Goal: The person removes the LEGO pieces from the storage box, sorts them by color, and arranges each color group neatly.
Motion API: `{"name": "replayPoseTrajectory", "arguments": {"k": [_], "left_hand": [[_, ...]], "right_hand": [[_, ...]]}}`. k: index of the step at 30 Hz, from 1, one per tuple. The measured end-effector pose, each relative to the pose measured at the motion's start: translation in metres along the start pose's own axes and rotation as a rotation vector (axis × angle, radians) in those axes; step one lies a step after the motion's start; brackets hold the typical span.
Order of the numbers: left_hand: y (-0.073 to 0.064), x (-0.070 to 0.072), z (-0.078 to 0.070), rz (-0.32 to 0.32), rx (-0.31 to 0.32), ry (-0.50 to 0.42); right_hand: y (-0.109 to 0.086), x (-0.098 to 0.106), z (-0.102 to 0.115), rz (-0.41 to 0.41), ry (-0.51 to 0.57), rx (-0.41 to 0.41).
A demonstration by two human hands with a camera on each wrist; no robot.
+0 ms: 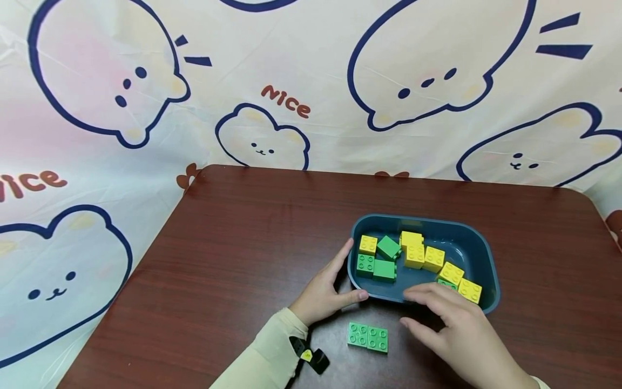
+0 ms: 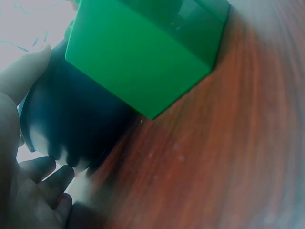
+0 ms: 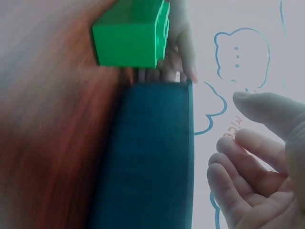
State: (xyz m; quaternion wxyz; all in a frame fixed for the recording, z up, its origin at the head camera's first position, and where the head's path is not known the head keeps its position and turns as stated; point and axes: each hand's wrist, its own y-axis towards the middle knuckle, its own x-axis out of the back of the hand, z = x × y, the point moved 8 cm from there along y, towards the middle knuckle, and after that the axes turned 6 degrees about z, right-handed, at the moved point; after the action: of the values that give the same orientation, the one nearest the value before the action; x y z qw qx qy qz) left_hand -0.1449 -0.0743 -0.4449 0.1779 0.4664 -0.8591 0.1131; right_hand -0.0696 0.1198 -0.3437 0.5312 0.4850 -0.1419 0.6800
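Observation:
A dark blue tray (image 1: 454, 229) on the brown table holds several yellow bricks (image 1: 434, 259) and several green bricks (image 1: 384, 270). My left hand (image 1: 318, 294) rests against its left end, index finger along the side and thumb at the front corner. In the left wrist view, the fingers (image 2: 55, 183) are spread at the tray's outer wall. Over the front right rim hovers my right hand (image 1: 459, 332), loosely bent and holding nothing, hiding part of the tray. Side by side in front of the tray sit two green bricks (image 1: 367, 337), studs up, between both hands.
The dark brown table (image 1: 252, 227) reaches back to a pale cloth (image 1: 330, 146) printed with bear outlines. A black strap with a small camera (image 1: 318, 361) is on the left wrist, close to the two green bricks.

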Motion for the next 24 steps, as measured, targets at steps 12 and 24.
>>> {"name": "replayPoseTrajectory", "arguments": {"k": [12,24], "left_hand": [[0.0,0.001,0.0,0.006,0.0,0.001],[0.0,0.001,-0.002,0.003,-0.004,0.014]], "right_hand": [[0.0,0.011,-0.031,-0.005,-0.052,-0.156],[-0.001,-0.004,-0.044,0.13,-0.058,-0.232]]}}
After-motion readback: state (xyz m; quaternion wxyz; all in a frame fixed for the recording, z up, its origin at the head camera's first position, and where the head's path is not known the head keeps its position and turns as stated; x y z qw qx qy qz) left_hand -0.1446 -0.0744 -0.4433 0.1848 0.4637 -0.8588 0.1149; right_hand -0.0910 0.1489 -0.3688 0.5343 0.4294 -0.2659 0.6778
